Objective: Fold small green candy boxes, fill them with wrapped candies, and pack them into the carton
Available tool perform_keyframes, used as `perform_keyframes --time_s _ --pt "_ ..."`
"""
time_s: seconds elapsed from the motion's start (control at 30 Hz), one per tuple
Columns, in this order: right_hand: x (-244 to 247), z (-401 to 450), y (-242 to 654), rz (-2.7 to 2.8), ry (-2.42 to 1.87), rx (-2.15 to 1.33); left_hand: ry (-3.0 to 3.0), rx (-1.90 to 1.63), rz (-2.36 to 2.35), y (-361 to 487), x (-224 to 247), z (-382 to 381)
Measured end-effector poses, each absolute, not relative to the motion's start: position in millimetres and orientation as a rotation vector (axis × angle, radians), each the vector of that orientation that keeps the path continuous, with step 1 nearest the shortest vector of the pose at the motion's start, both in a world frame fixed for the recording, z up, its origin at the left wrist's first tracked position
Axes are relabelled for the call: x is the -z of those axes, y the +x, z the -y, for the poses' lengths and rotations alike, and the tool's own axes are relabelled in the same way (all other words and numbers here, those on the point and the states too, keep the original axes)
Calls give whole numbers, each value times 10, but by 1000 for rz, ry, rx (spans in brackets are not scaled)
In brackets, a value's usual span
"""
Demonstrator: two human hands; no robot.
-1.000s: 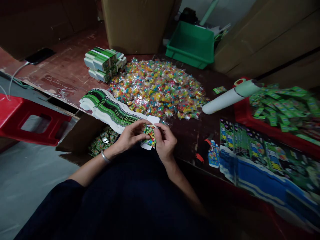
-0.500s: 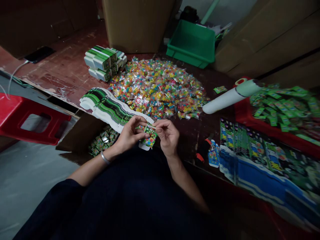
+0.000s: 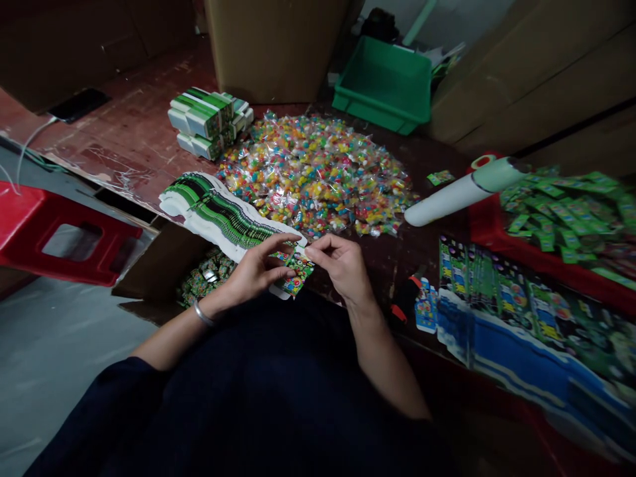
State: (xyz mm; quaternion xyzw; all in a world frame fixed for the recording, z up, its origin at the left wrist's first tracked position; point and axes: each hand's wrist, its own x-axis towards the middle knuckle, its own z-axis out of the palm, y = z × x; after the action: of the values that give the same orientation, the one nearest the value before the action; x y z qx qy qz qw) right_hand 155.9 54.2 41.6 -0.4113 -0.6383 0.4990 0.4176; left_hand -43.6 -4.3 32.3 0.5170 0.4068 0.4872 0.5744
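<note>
A small printed green candy box (image 3: pixel 299 273) is held between my two hands close to my body. My left hand (image 3: pixel 256 273) grips it from the left, thumb over its front and fingers behind. At its upper edge, my right hand (image 3: pixel 342 265) pinches a flap between thumb and fingers. Just beyond lies a fanned row of flat green-and-white cartons (image 3: pixel 223 212). Behind that is a big heap of clear packets of coloured candy (image 3: pixel 318 172). An open cardboard box (image 3: pixel 149 271) below my left arm contains many small filled boxes (image 3: pixel 203 281).
Banded carton stacks (image 3: pixel 201 122) stand behind the row. A green tray (image 3: pixel 382 86) is at the back. On the right are a white roll (image 3: pixel 462 195), a red bin (image 3: pixel 484 225) of green packets, printed sheets (image 3: pixel 517 318) and a blue carton (image 3: pixel 426 308). A red stool (image 3: pixel 30 232) stands left.
My right hand has closed its pinch on the top flap of the candy box, its wrist shifting right. The box has tilted, and my left fingers have straightened somewhat.
</note>
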Motion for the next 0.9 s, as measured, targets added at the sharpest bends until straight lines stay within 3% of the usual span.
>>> perform_keyframes --time_s 0.27,0.37,0.47,0.53,0.63,0.8,0.9 --pt "-356 -289 1521 1812 -895 -905 1157 -1175 -932 -406 -270 67" --pt "-344 -361 1603 1835 -899 -934 1135 -1152 -939 -409 -261 67" --pt "-285 -593 1831 1672 -1097 -973 1129 -1253 -1025 -482 -274 18" --pt "-191 -766 2016 1592 -1307 -786 1138 -1357 -1144 -568 -273 -38" --pt "12 -930 2193 1861 -1529 -652 1074 -1414 -1217 -695 -238 -112" --pt "319 -984 2116 1914 -1733 -525 935 -1308 -1140 -741 -176 -130" --pt "406 -999 2042 1820 -1689 -636 958 -1184 -1114 -699 -164 -125"
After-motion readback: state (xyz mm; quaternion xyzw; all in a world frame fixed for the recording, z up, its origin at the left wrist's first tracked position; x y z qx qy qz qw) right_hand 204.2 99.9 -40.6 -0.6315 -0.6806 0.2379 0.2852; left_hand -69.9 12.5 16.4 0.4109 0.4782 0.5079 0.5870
